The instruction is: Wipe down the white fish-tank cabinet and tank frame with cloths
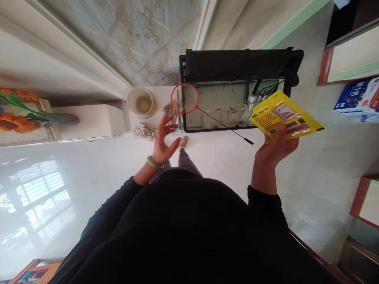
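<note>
My right hand (276,148) holds a flat yellow packet (284,115) by its lower edge, in front of a glass fish tank (219,112) with a black lid. My left hand (163,140) is raised with its fingers spread and holds nothing; a pale green bangle (154,163) sits on its wrist. It hovers near a crumpled beige cloth (145,130) and a red-rimmed hand net (184,98), whose long thin handle slants across the tank's front. A glass bowl (139,101) of cloudy water stands to the left of the tank.
The tank, bowl and cloth rest on a white surface (207,138) against a patterned wall. A vase of orange flowers (17,114) is at the left. A blue and white box (358,96) sits at the right, beside red-framed doors. My black-sleeved body fills the lower frame.
</note>
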A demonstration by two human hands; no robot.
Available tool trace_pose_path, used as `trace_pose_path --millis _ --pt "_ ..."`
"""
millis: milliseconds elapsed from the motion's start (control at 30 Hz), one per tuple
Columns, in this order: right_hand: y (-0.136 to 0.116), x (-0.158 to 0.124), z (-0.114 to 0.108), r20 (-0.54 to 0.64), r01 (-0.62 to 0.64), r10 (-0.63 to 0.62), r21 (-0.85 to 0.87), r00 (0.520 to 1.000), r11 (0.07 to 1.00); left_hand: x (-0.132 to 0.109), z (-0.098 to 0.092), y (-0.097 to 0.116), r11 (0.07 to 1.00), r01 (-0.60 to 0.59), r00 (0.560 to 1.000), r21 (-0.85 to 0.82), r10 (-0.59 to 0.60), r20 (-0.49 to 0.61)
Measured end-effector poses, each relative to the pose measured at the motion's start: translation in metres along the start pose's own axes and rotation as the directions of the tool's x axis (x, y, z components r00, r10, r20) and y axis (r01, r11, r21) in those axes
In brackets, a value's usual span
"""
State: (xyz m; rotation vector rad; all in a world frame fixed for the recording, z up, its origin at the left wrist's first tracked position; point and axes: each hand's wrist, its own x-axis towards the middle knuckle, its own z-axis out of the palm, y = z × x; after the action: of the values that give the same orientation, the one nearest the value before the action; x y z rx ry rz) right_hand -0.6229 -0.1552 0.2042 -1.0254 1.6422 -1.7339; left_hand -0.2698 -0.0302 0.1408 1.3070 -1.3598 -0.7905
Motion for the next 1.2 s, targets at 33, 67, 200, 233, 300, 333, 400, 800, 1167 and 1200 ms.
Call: trace_pose_path --millis 33,67,200,233,300,333,400,800,1167,1200 --pt "-0.006 -0.006 0.000 0.021 -0.002 0.001 0.032 1.000 0.999 0.001 -0.003 -0.001 1.000 -0.005 1.000 -0.009 0.005 0.005" --pt "-0.013 -0.013 0.000 0.052 -0.009 0.005 0.061 0.999 0.998 0.001 -0.006 -0.002 1.000 -0.010 1.000 -0.019 0.010 0.007" --pt "-0.036 -0.045 0.013 0.154 -0.051 0.030 0.133 0.988 0.990 0.001 -0.017 -0.003 0.999 -0.011 1.000 -0.042 0.011 0.003" --pt "-0.040 -0.052 0.019 0.154 -0.049 0.027 0.138 0.988 0.989 0.000 -0.021 -0.003 0.999 -0.010 1.000 -0.043 0.010 0.005" --pt "-0.041 -0.061 0.033 0.148 -0.010 -0.010 0.138 0.989 0.990 -0.003 -0.029 -0.004 0.999 -0.011 1.000 -0.047 0.012 0.005" --pt "-0.039 -0.062 0.041 0.142 0.028 -0.047 0.131 0.989 0.991 -0.005 -0.033 -0.004 0.999 -0.014 1.000 -0.050 0.014 0.002" --pt "-0.027 -0.058 0.058 0.125 0.120 -0.131 0.091 0.984 0.989 -0.009 -0.043 -0.006 0.999 -0.018 1.000 -0.050 0.018 -0.011" --pt "-0.006 -0.049 0.104 0.031 0.156 -0.158 0.061 0.987 0.986 -0.039 -0.084 -0.018 0.999 0.037 0.996 -0.020 -0.039 -0.085" --pt "-0.048 -0.118 0.133 0.246 -0.186 0.142 0.166 0.959 0.969 -0.052 -0.093 -0.032 0.997 0.060 0.992 -0.048 -0.065 -0.113" --pt "-0.051 -0.134 0.142 0.290 -0.199 0.143 0.174 0.946 0.965 -0.056 -0.095 -0.035 0.996 0.071 0.990 -0.047 -0.076 -0.119"
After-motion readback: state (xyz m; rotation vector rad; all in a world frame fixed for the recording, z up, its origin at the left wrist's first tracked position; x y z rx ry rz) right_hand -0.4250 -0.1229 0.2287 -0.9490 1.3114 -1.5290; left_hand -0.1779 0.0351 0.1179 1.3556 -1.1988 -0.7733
